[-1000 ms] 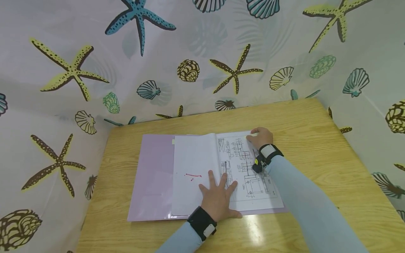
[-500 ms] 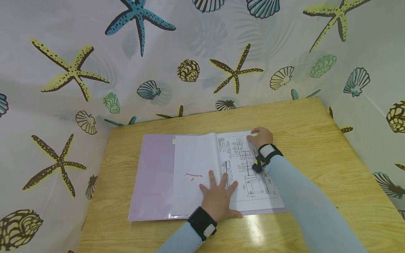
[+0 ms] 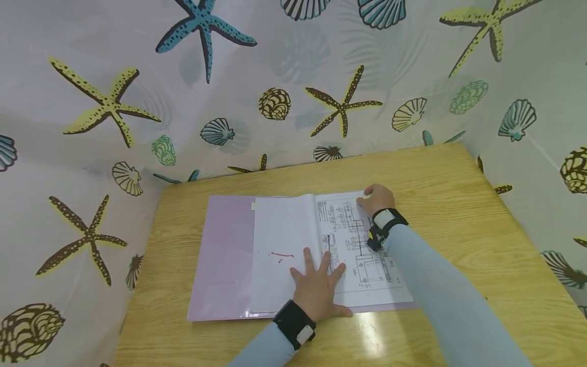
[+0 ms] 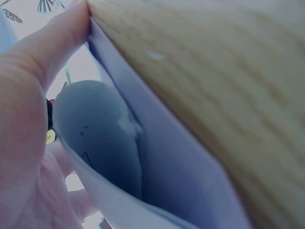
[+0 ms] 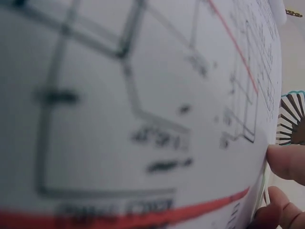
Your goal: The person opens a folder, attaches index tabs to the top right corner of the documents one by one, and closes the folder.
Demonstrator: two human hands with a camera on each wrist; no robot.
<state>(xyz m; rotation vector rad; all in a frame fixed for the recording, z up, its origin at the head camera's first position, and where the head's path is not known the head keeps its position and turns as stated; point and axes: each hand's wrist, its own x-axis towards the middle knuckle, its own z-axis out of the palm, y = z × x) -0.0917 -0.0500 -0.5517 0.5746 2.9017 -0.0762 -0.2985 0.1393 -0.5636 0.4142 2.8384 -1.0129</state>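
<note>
A lilac folder (image 3: 224, 255) lies spread on the table, with paper sheets in it. Its left-hand sheet (image 3: 279, 224) is white with small red marks; the right-hand sheet (image 3: 367, 265) carries a black line drawing. My left hand (image 3: 316, 293) rests with fingers spread across the fold near the bottom edge. In the left wrist view, the left thumb (image 4: 52, 43) reaches the folder's lilac edge beside a curled-up page (image 4: 95, 119). At the top right corner, my right hand (image 3: 379, 199) pinches the drawing sheet's edge, its thumb (image 5: 288, 162) on the printed face and fingers at the edge.
The wooden table (image 3: 440, 188) extends around the folder on every side. Behind it and along both sides hangs a pale cloth (image 3: 293, 61) printed with starfish and shells. A small pale tab (image 3: 252, 206) sticks out at the left sheet's upper edge.
</note>
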